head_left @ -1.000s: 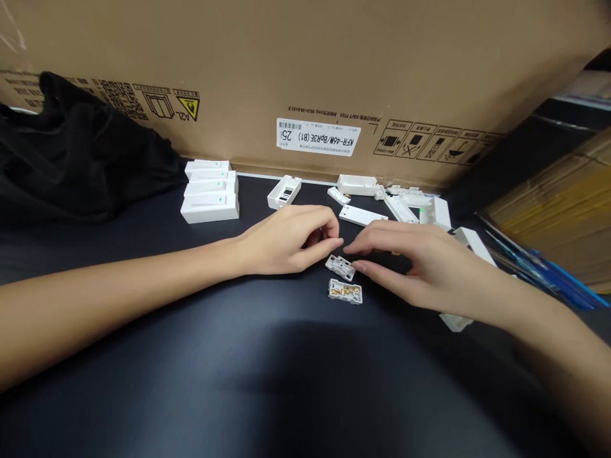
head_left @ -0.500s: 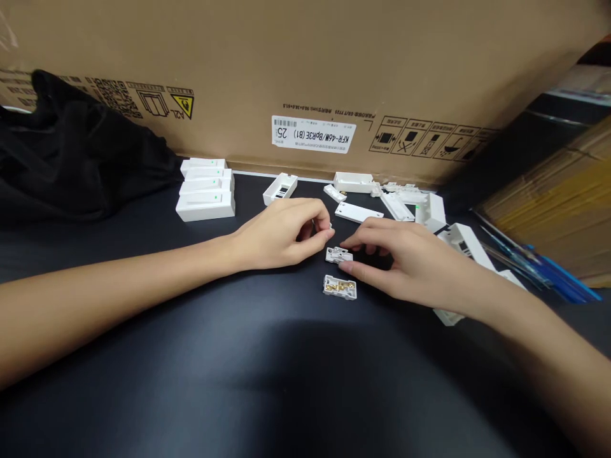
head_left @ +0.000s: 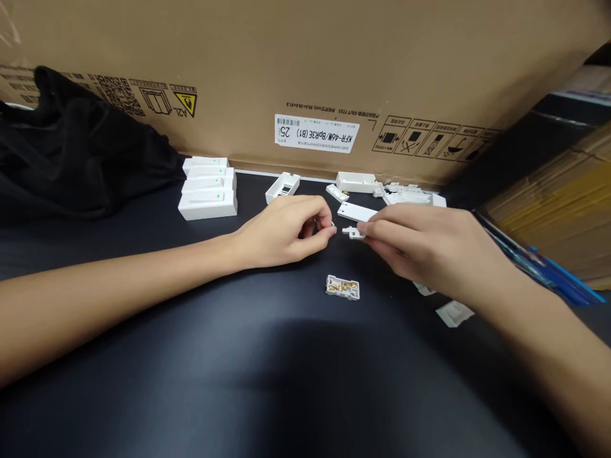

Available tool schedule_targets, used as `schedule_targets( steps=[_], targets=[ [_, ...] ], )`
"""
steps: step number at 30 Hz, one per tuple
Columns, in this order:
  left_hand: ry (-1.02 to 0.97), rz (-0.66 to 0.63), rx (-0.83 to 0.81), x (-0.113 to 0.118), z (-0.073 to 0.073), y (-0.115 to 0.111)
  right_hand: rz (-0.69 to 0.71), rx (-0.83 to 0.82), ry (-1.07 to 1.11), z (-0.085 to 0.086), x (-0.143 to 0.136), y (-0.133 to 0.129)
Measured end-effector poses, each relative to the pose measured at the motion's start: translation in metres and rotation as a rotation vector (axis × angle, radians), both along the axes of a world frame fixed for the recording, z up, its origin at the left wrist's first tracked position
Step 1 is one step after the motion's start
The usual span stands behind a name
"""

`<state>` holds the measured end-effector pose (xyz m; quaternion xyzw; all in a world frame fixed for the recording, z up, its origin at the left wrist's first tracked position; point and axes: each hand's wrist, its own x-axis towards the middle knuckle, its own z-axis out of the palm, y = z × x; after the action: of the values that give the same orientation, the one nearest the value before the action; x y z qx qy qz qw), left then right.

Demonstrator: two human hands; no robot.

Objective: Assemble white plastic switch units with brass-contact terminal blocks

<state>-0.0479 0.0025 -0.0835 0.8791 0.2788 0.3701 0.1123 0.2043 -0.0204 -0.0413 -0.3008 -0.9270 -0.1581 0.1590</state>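
My right hand [head_left: 410,238] pinches a small white plastic switch part [head_left: 352,233] by its right end, lifted above the dark table. Just left of it, my left hand [head_left: 296,230] is closed in a pinch around a tiny pale piece [head_left: 333,224], mostly hidden by the fingertips. In front of both hands a white switch base [head_left: 342,287] lies on the table, its brass contacts facing up. Behind the hands are a flat white cover plate [head_left: 356,212], a small white part [head_left: 337,193] and an open white housing [head_left: 282,186].
White wall switches [head_left: 209,205] with green marks stand in a row at left, beside black cloth [head_left: 81,152]. A large cardboard box [head_left: 305,63] walls off the back. More white housings [head_left: 356,182] lie along it. Blue-handled tools [head_left: 563,280] lie at right.
My right hand has picked up the white switch part from the table and raised it, moving slightly right and back. My left hand keeps its pinch in nearly the same place.
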Motion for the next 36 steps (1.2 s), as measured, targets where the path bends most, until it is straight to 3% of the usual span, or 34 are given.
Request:
schedule_targets(
  steps=[2, 4, 10, 15, 20, 26, 36],
  targets=[
    [-0.001, 0.005, 0.003, 0.000, 0.000, 0.000, 0.036, 0.168, -0.108, 0.006, 0.001, -0.001],
    [0.000, 0.007, 0.007, 0.000, 0.000, 0.000, 0.066, 0.232, -0.140, 0.011, 0.000, -0.003],
    [-0.012, 0.038, 0.015, 0.000, 0.001, -0.001, 0.069, 0.169, -0.004, 0.017, -0.008, -0.011],
    [-0.025, 0.053, 0.006, 0.000, 0.001, -0.001, 0.048, 0.140, -0.108, 0.007, -0.007, -0.008],
    [-0.035, 0.045, 0.001, 0.000, 0.002, -0.001, -0.006, -0.095, 0.031, -0.004, -0.003, -0.002],
    [-0.013, -0.083, -0.004, -0.002, 0.004, 0.000, 0.012, -0.423, 0.037, -0.006, -0.005, -0.001],
    [-0.046, -0.182, 0.015, -0.001, 0.003, -0.002, -0.008, -0.544, 0.443, 0.002, -0.022, -0.014]
  ],
)
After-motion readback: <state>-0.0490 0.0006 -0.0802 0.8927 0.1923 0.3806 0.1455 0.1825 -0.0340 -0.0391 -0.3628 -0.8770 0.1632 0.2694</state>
